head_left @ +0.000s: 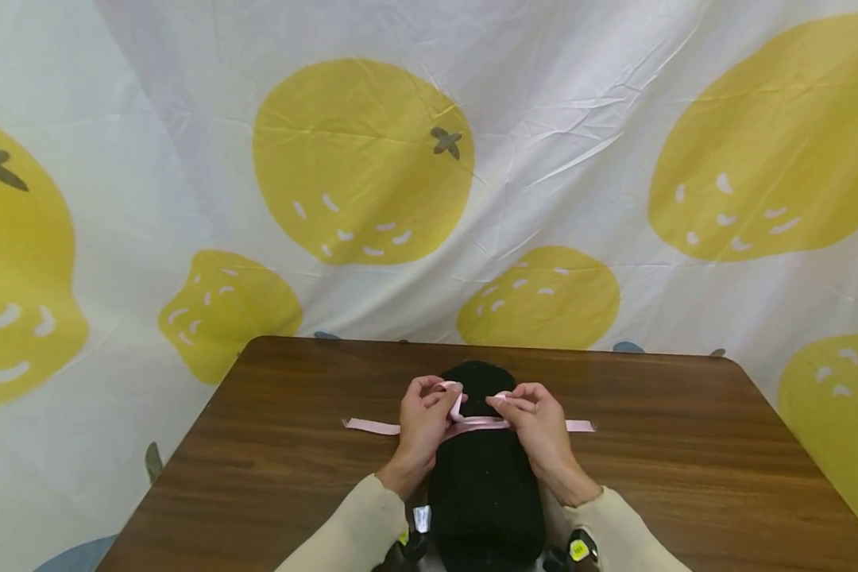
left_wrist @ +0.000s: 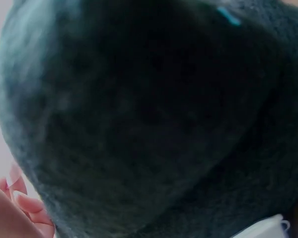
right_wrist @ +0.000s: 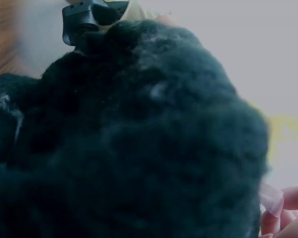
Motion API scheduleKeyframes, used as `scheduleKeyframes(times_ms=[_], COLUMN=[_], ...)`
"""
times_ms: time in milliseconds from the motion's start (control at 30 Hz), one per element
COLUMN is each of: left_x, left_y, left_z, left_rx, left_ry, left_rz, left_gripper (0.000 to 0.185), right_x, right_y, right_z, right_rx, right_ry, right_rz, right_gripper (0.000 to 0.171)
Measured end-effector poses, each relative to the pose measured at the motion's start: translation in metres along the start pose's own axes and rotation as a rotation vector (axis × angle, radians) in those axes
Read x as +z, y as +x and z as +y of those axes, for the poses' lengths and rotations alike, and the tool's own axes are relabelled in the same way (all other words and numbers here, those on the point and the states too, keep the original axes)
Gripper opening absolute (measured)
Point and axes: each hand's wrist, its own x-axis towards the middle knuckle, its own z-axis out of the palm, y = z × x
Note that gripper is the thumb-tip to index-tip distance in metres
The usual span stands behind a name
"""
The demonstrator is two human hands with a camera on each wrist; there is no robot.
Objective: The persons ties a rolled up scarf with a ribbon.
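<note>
Head view shows my left hand (head_left: pixel 423 421) and right hand (head_left: pixel 536 421) each pinching a loop of the pink ribbon (head_left: pixel 472 423), which crosses the black woolly bundle (head_left: pixel 482 477) lying on the desk (head_left: pixel 293 445), so it stays taut.

Black fuzzy knit roll (head_left: pixel 482 477) w/ a pale pink ribbon (head_left: pixel 472 423) across it; ribbon ends pink on both sides, left & right. One tiny teal fleck on the black knit in the left wrist view. Table (head_left: pixel 293 461): dark brown wood grain. Sleeves (head_left: pixel 350 532) cream/beige. Backdrop cloth (head_left: pixel 579 143) white w/ big yellow fruit shapes, white dash marks on them, dark grey-green stem crosses at far left & centre. Bit of blue-grey at near left corner (head_left: pixel 71 556). Yellow tag on black wrist gear near right (head_left: pixel 579 548).
</note>
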Motion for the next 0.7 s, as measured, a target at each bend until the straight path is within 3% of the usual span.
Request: scheduleKeyframes(times_ms=[233,700], left_x=[0.0021,0.0065], left_y=[0.0022,0.0047], left_z=[0.0018,0.0054], left_rx=[0.001,0.048], left_ry=[-0.006,0.031], left_rz=[0.018,-0.033], left_gripper=[0.045,0.027], right_x=[0.0020,0.0029], right_y=[0.0014,0.0032], right_z=[-0.0005,-0.0035], right_rx=[-0.012,-0.016], right_ry=[-0.039,-0.083], right_rz=[-0.054,-0.145], right_gripper=[0.022,0.019])
